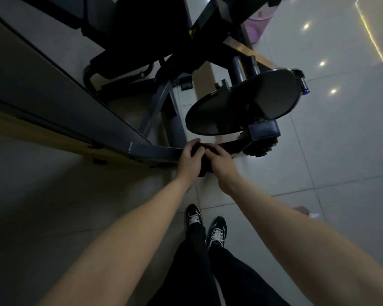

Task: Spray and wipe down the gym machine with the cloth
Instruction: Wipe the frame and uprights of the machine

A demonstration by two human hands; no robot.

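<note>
A dark gym machine fills the upper half, with a grey steel frame bar [155, 151] running across the middle and a round black plate [243, 102] to the right. Both my hands meet on that bar. My left hand [189, 159] and my right hand [219, 161] each grip a dark cloth [205, 171], which is bunched between them and hangs a little below the bar. Most of the cloth is hidden by my fingers. No spray bottle is in view.
A black padded seat [142, 29] and bent black tubes [91, 74] lie beyond the bar. A pink basket [255, 27] stands at the top right. Glossy pale floor tiles [341, 140] spread to the right. My feet in black shoes [206, 224] stand just below my hands.
</note>
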